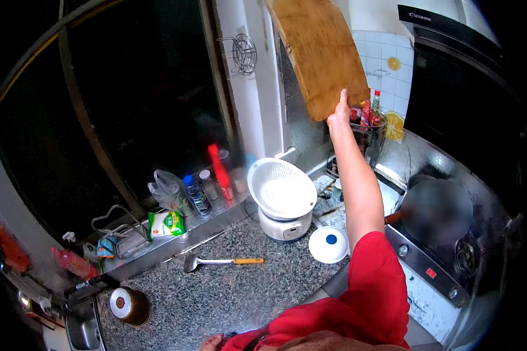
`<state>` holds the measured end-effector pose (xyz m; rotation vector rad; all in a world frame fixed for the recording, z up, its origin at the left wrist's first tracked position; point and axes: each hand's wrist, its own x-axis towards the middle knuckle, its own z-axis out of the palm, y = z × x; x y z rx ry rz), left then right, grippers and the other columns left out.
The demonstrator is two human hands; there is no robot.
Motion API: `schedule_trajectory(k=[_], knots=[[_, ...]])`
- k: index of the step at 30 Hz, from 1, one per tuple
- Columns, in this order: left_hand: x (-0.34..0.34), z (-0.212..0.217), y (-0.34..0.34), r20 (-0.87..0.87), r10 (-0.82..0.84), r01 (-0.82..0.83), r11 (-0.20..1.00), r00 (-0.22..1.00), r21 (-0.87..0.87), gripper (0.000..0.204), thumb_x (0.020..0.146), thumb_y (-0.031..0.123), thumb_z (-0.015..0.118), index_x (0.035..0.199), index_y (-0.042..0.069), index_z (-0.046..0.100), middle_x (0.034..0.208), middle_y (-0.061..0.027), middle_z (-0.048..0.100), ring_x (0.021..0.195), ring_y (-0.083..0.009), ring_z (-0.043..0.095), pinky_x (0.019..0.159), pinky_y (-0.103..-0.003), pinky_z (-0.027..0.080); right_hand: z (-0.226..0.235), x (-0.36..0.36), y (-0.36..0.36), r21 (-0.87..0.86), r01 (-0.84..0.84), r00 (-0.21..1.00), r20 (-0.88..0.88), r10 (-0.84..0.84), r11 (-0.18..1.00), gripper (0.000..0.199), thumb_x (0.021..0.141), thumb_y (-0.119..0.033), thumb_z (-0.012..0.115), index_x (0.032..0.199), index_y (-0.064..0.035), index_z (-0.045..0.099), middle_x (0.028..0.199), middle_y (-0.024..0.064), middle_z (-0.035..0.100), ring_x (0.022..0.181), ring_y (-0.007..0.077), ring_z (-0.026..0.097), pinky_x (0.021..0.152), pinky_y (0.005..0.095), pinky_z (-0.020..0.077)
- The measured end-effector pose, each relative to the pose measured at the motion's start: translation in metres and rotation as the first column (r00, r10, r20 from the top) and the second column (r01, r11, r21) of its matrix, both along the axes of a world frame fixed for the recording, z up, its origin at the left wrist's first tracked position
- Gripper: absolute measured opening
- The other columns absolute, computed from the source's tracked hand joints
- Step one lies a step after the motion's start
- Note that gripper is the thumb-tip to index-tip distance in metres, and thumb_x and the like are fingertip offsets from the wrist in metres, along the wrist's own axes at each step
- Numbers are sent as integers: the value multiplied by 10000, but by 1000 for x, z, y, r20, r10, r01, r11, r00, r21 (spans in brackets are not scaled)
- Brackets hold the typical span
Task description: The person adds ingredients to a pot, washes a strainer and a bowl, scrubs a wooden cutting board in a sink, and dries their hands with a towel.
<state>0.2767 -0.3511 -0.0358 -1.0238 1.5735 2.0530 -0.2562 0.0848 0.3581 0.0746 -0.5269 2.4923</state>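
Note:
My right arm reaches up and forward, and my right hand (340, 111) is closed on the lower edge of a thick wooden cutting board (322, 55). The board is raised and tilted, its top running out of the picture. Behind the hand, a rack (369, 124) holds bottles with red caps. Only a bit of my left hand (212, 342) shows at the lower edge, by the speckled counter (216, 298); what its fingers do is hidden.
A white colander (282, 190) rests on a white appliance (285, 228), with a white lid (328, 245) beside it. A turner (222, 261) lies on the counter near a brown canister (130, 306). Right, a blurred pan (436, 210) sits on the stove; bottles (197, 195) line the sill.

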Motion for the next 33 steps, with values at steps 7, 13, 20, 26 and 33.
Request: schedule_trajectory(k=[7, 13, 20, 26, 33], knots=[[-7, -7, 20, 41, 82, -84, 995, 996, 51, 398, 763, 350, 506, 1074, 105, 466, 991, -99, 528, 889, -218, 502, 738, -420, 414, 21, -54, 24, 4, 27, 999, -21, -27, 1000, 485, 724, -312, 614, 1086, -40, 440, 1022, 90, 521, 874, 253, 530, 727, 422, 459], [0, -28, 21, 102, 113, -120, 991, 988, 62, 498, 748, 439, 497, 1149, 150, 430, 1043, -85, 506, 925, -210, 477, 727, -447, 402, 44, -29, 25, -59, 59, 996, 74, -55, 996, 426, 738, -256, 608, 1075, -50, 450, 1013, 82, 525, 867, 246, 534, 728, 414, 461], [-19, 4, 35, 65, 40, -55, 969, 997, 241, 403, 764, 407, 495, 1067, 141, 517, 936, -60, 548, 800, -196, 508, 634, -356, 434, 57, -34, 55, 29, 128, 989, 64, -130, 991, 397, 754, -213, 590, 1091, -62, 443, 1063, 71, 501, 919, 235, 510, 756, 420, 442], [-42, -7, 31, 31, 76, -80, 986, 997, 144, 346, 772, 335, 494, 1021, 96, 521, 898, -79, 560, 779, -207, 527, 636, -357, 445, 83, -32, 90, 88, 117, 993, -2, -118, 989, 379, 755, -151, 566, 1088, -28, 431, 1049, 88, 506, 895, 236, 519, 736, 406, 451], [-50, -9, 33, 18, 81, -83, 989, 997, 120, 281, 782, 251, 493, 968, 44, 526, 853, -102, 573, 754, -220, 548, 638, -358, 459, 115, 2, 104, 184, 248, 968, -12, -250, 951, 397, 705, -79, 587, 1056, 31, 437, 1012, 99, 511, 898, 220, 515, 736, 358, 451]])
